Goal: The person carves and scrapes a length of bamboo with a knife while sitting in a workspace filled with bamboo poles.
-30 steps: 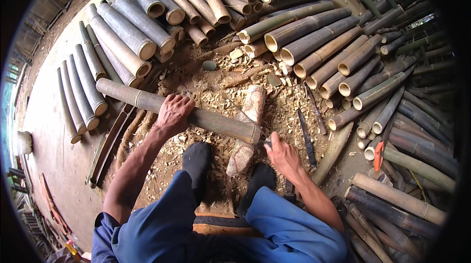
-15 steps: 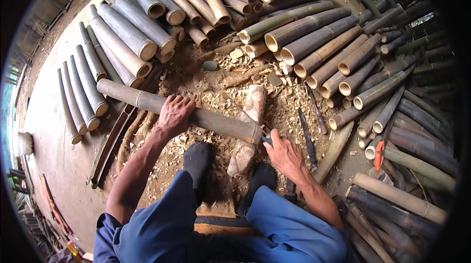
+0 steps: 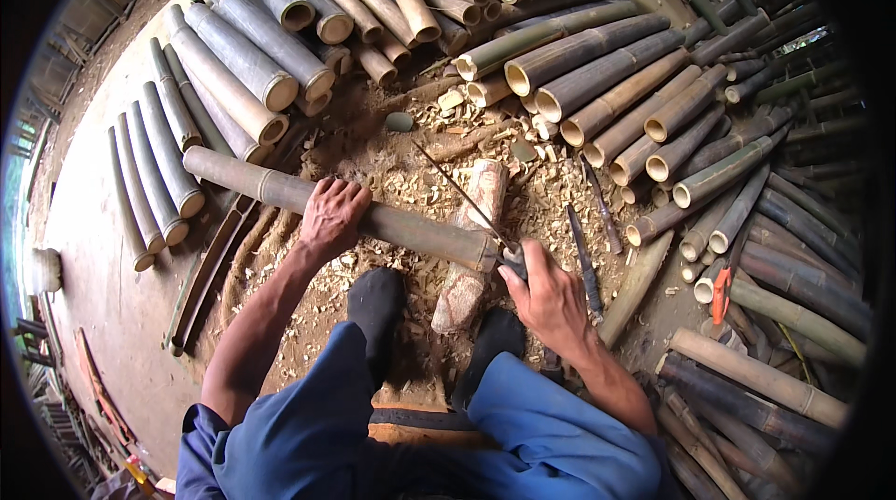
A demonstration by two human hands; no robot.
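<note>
Across the wooden block the bamboo pole runs left to right; left hand clasps it mid-length, right hand clenches a blade at its near end

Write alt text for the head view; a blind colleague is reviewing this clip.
A seated person's left hand presses a bamboo pole across a wooden block, while the right hand holds a long blade at the pole's cut end. Wood chips cover the ground, with stacked bamboo poles all around.
</note>
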